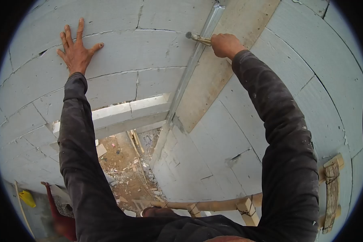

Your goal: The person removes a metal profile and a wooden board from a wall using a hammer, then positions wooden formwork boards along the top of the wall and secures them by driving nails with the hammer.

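My left hand (77, 52) lies flat with its fingers spread on the grey block wall (117, 50) at the upper left. My right hand (226, 45) is closed round the handle of a hammer (195, 37), whose head is to the left of a metal strip (189, 68). The strip runs down the wall corner, beside a long flat board (213, 84). Whether the hammer head touches the wall, I cannot tell.
A wall opening (129, 109) shows debris-strewn ground (117, 155) far below. Wooden poles (213, 205) tied together cross beneath me, and a tied wooden piece (332, 181) is at the right. Another person's red sleeve (62, 222) and a yellow object (27, 198) are at the lower left.
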The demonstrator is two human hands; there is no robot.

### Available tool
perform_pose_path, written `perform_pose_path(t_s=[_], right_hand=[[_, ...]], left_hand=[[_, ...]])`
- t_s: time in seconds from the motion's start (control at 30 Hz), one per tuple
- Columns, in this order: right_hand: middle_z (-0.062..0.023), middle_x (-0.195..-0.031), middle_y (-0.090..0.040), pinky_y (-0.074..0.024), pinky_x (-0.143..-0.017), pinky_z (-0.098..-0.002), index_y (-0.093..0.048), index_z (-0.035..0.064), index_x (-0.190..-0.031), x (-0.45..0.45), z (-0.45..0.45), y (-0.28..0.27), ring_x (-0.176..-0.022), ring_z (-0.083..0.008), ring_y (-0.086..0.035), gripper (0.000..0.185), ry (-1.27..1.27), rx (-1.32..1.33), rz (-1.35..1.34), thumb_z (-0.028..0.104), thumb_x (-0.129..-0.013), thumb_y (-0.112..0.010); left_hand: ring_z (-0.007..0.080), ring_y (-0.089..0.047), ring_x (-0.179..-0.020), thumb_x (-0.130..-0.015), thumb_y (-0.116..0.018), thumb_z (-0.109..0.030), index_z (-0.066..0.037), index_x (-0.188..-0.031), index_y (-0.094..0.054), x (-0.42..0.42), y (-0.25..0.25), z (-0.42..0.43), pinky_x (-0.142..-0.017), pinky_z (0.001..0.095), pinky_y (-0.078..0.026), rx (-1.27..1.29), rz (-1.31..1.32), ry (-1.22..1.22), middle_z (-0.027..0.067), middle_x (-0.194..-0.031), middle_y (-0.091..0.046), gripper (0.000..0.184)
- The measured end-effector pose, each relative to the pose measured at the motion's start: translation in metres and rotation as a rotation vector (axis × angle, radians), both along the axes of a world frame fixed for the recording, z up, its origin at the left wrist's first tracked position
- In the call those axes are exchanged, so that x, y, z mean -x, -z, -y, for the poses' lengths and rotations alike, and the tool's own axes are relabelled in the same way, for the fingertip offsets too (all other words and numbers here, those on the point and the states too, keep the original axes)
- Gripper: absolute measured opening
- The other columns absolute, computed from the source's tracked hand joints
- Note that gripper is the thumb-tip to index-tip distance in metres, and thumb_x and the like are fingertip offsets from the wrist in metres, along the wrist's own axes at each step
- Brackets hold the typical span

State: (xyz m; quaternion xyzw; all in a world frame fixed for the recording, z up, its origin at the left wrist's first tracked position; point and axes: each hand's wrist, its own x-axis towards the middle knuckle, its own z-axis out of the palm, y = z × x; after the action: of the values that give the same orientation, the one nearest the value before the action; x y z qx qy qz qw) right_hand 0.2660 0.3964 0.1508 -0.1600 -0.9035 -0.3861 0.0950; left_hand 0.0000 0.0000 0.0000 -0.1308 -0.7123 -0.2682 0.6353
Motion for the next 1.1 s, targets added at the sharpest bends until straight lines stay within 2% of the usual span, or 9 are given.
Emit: perform_pose_path(t_s=[0.1,0.23,0.33,0.43,0.57,0.73,0.9,1.0,1.1], right_hand=[[-0.0211,-0.115,-0.074,-0.0572,-0.090,-0.0494,-0.064,0.0038,-0.127,-0.055,0.023,0.016,-0.107,-0.0374,-0.073,0.035,0.056,0.049,0.143,0.020,-0.096,-0.062],[-0.0222,-0.101,-0.074,-0.0570,-0.079,-0.0494,-0.061,-0.0001,-0.123,-0.076,0.013,0.030,-0.093,-0.0393,-0.073,0.033,-0.030,0.408,-0.119,0.026,-0.101,-0.058],[-0.0149,-0.083,-0.063,-0.0527,-0.057,-0.0395,-0.053,-0.0017,-0.111,-0.078,0.034,0.030,-0.067,-0.0230,-0.064,0.033,-0.128,0.948,-0.439,0.031,-0.106,-0.055],[-0.0127,-0.082,-0.060,-0.0502,-0.051,-0.0357,-0.051,-0.0023,-0.111,-0.055,0.014,0.067,-0.064,-0.0184,-0.060,0.031,-0.247,1.324,-0.697,0.029,-0.107,-0.052],[-0.0258,-0.084,-0.067,-0.0553,-0.065,-0.0490,-0.047,-0.0080,-0.118,-0.026,0.003,0.092,-0.069,-0.0383,-0.071,0.038,-0.223,1.379,-0.984,0.025,-0.102,-0.054],[-0.0394,-0.095,-0.066,-0.0504,-0.084,-0.0608,-0.037,-0.0096,-0.116,-0.002,0.002,0.053,-0.090,-0.0561,-0.067,0.034,-0.333,0.952,-1.076,0.017,-0.099,-0.051],[-0.0365,-0.093,-0.067,-0.0515,-0.086,-0.0589,-0.036,-0.0095,-0.112,0.053,-0.018,-0.007,-0.091,-0.0548,-0.068,0.033,-0.436,0.814,-1.164,0.011,-0.096,-0.056],[-0.0347,-0.094,-0.067,-0.0570,-0.073,-0.0547,-0.035,-0.0108,-0.114,0.074,-0.034,-0.022,-0.077,-0.0481,-0.072,0.037,-0.470,0.825,-1.093,0.011,-0.095,-0.059],[-0.0336,-0.097,-0.067,-0.0581,-0.056,-0.0461,-0.035,-0.0153,-0.119,0.046,-0.019,-0.030,-0.064,-0.0372,-0.073,0.043,-0.297,1.235,-0.931,0.014,-0.097,-0.058]], left_hand=[[0.0384,-0.009,-0.161,-0.068,-0.084,-0.074,-0.053,-0.162,-0.019,-0.012,0.024,0.005,-0.116,0.0817,-0.015,0.024,0.071,0.010,0.0107,-0.174,-0.013,0.117],[0.0383,-0.009,-0.161,-0.065,-0.088,-0.070,-0.052,-0.163,-0.020,-0.016,0.022,0.004,-0.115,0.0836,-0.015,0.048,0.092,0.004,0.0090,-0.175,-0.012,0.120],[0.0373,-0.008,-0.161,-0.062,-0.092,-0.064,-0.051,-0.163,-0.020,-0.024,0.021,0.005,-0.115,0.0834,-0.015,0.048,0.154,-0.001,0.0079,-0.175,-0.009,0.124],[0.0371,-0.007,-0.161,-0.062,-0.094,-0.059,-0.050,-0.164,-0.019,-0.029,0.018,0.007,-0.116,0.0827,-0.016,0.063,0.222,-0.017,0.0078,-0.176,-0.008,0.126],[0.0408,-0.009,-0.160,-0.065,-0.093,-0.058,-0.044,-0.166,-0.018,-0.037,0.013,0.008,-0.112,0.0839,-0.020,0.082,0.261,-0.023,0.0115,-0.175,-0.008,0.126],[0.0407,-0.008,-0.160,-0.064,-0.094,-0.055,-0.043,-0.166,-0.019,-0.035,0.015,0.007,-0.113,0.0840,-0.019,0.084,0.263,-0.029,0.0118,-0.175,-0.008,0.127],[0.0397,-0.006,-0.161,-0.064,-0.093,-0.059,-0.044,-0.165,-0.019,-0.032,0.017,0.009,-0.114,0.0841,-0.016,0.088,0.251,-0.019,0.0095,-0.175,-0.007,0.126],[0.0395,-0.006,-0.161,-0.064,-0.092,-0.061,-0.045,-0.165,-0.020,-0.029,0.018,0.008,-0.115,0.0838,-0.015,0.092,0.235,-0.037,0.0088,-0.175,-0.007,0.125],[0.0394,-0.006,-0.161,-0.066,-0.092,-0.060,-0.046,-0.165,-0.019,-0.029,0.018,0.009,-0.115,0.0838,-0.016,0.096,0.232,-0.038,0.0090,-0.175,-0.006,0.124]])
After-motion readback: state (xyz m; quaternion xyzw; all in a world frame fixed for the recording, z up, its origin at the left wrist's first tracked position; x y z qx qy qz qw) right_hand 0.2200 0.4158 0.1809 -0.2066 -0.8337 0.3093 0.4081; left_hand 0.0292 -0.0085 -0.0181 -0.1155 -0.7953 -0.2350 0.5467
